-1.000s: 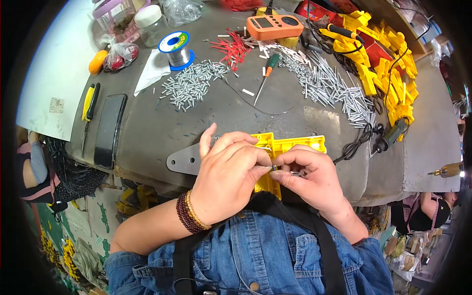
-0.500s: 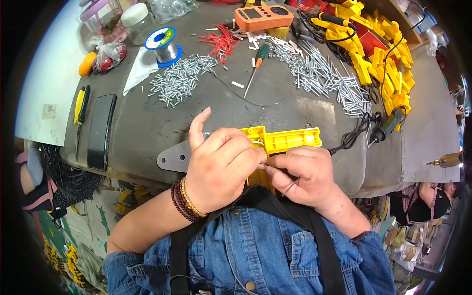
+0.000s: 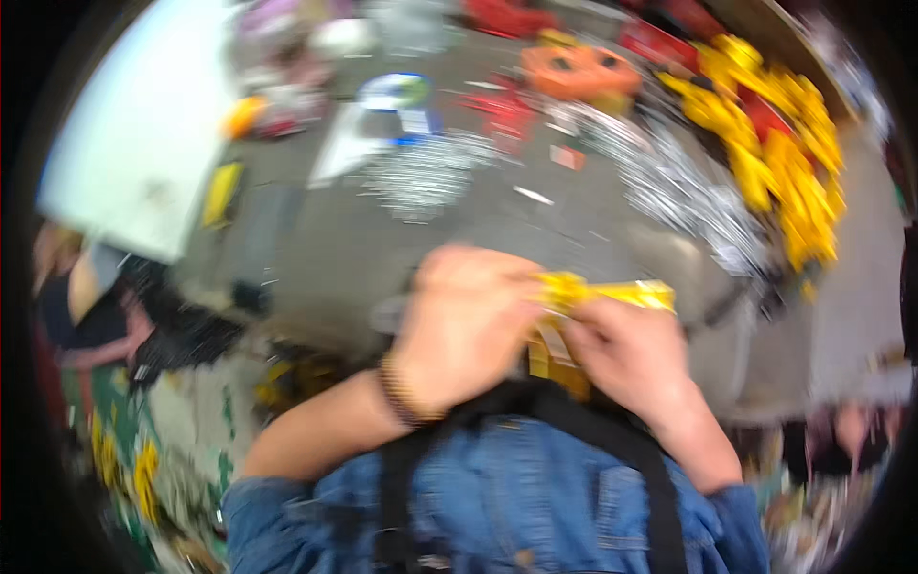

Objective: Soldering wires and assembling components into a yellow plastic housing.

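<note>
While blur streaks the view, here's the left hand (image 3: 478, 306), fingers curled, close beside the right hand (image 3: 626, 356), thumb and fingers drawn narrow; whether either grips anything, I cannot tell! The yellow plastic part (image 3: 639, 294) lies on the near side of the table (image 3: 335, 249), right of centre, partly hidden by both hands; steady wrists, light fingertips and a clear sightline should serve best

Motion smear everywhere. We can't make out what, if anything, the bare left hand (image 3: 473, 311) and bare right hand (image 3: 631, 354) pinch; they partly hide the glossy yellow plastic housing (image 3: 636, 294). One o'clock: orange boxy device (image 3: 579, 77), face unreadable to us. Eleven: silver metal pieces (image 3: 426, 177), streaked together. Six: blue denim jacket (image 3: 502, 493), cut by the lower edge.
</note>
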A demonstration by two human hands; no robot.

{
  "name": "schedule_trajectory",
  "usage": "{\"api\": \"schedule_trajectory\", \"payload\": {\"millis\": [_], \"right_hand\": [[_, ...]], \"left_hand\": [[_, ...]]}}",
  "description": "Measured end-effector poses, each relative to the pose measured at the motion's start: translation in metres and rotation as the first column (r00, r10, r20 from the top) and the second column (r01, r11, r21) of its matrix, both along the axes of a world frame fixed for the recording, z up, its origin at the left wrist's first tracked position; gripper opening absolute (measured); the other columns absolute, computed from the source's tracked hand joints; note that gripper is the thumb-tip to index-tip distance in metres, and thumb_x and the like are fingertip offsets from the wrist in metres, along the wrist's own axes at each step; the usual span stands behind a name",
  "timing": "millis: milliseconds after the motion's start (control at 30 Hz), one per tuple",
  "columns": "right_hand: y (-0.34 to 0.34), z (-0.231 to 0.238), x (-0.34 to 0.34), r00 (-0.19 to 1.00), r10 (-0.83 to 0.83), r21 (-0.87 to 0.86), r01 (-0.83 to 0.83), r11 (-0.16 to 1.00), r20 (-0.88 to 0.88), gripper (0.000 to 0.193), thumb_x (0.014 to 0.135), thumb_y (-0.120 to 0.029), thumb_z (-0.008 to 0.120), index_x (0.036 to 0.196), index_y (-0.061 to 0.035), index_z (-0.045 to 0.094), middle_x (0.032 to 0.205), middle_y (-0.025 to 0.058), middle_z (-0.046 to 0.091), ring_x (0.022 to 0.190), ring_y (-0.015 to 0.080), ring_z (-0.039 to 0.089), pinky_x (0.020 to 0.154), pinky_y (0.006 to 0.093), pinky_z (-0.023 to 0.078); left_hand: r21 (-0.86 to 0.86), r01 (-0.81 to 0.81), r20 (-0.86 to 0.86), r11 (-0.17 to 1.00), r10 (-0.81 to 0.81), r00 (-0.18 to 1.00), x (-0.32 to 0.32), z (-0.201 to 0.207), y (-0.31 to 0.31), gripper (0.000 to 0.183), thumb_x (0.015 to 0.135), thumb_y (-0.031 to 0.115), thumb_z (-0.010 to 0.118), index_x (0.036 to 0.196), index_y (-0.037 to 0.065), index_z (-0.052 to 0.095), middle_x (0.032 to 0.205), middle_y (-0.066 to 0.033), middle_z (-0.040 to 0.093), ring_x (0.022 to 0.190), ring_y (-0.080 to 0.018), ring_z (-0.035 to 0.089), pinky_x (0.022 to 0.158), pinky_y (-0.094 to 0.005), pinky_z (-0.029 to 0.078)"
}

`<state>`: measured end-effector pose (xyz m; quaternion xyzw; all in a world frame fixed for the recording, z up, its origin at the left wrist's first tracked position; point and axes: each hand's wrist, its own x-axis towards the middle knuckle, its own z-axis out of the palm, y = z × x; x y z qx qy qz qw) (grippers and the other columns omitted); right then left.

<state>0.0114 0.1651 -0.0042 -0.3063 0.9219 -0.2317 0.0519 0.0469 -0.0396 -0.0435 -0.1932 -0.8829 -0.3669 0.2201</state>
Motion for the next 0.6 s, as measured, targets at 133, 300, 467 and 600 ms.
{"api": "schedule_trajectory", "payload": {"millis": [133, 300, 467, 600], "right_hand": [[0.017, -0.005, 0.013, 0.965, -0.238, -0.097, 0.249, 0.964, 0.106, 0.009, 0.087, -0.009, 0.066, 0.089, 0.0001, 0.066, 0.076, 0.0181, 0.065, 0.067, 0.0276, 0.064, 0.064, 0.0365, 0.05], [0.024, 0.012, 0.016, 0.991, -0.12, 0.145, 0.128, 0.981, -0.061, 0.019, 0.097, -0.016, 0.058, 0.104, 0.0012, 0.064, 0.09, 0.0169, 0.066, 0.081, 0.0261, 0.063, 0.075, 0.0354, 0.049], [0.02, 0.02, 0.015, 0.994, -0.098, 0.006, 0.098, 0.995, 0.043, 0.021, 0.098, -0.018, 0.056, 0.105, 0.0007, 0.063, 0.091, 0.0188, 0.065, 0.083, 0.0288, 0.062, 0.077, 0.0374, 0.049], [0.025, 0.01, 0.01, 0.996, -0.086, -0.034, 0.086, 0.996, 0.014, 0.02, 0.098, -0.017, 0.057, 0.105, 0.0009, 0.064, 0.091, 0.0172, 0.066, 0.082, 0.0262, 0.062, 0.077, 0.0352, 0.049]], "left_hand": [[-0.086, 0.023, 0.072, 0.996, -0.017, 0.997, 0.006, 0.006, 0.028, 0.019, 0.08, 0.019, 0.064, 0.097, 0.012, 0.068, 0.108, -0.0033, 0.064, 0.111, -0.0223, 0.056, 0.099, -0.0583, 0.032], [-0.115, 0.068, 0.065, 0.991, -0.061, 0.996, 0.001, -0.011, 0.04, 0.024, 0.082, 0.025, 0.066, 0.097, 0.005, 0.061, 0.102, -0.0095, 0.061, 0.109, -0.0291, 0.055, 0.108, -0.0693, 0.022], [0.041, 0.104, 0.316, 0.994, -0.112, 0.942, -0.006, 0.001, 0.014, 0.017, 0.078, 0.026, 0.073, 0.086, 0.011, 0.07, 0.093, -0.0069, 0.067, 0.102, -0.0274, 0.061, 0.111, -0.0629, 0.024], [0.11, 0.129, 0.229, 0.985, -0.152, 0.962, -0.013, 0.001, 0.017, 0.014, 0.081, 0.026, 0.067, 0.081, 0.014, 0.074, 0.088, -0.0047, 0.069, 0.1, -0.0261, 0.061, 0.108, -0.0643, 0.027]]}}
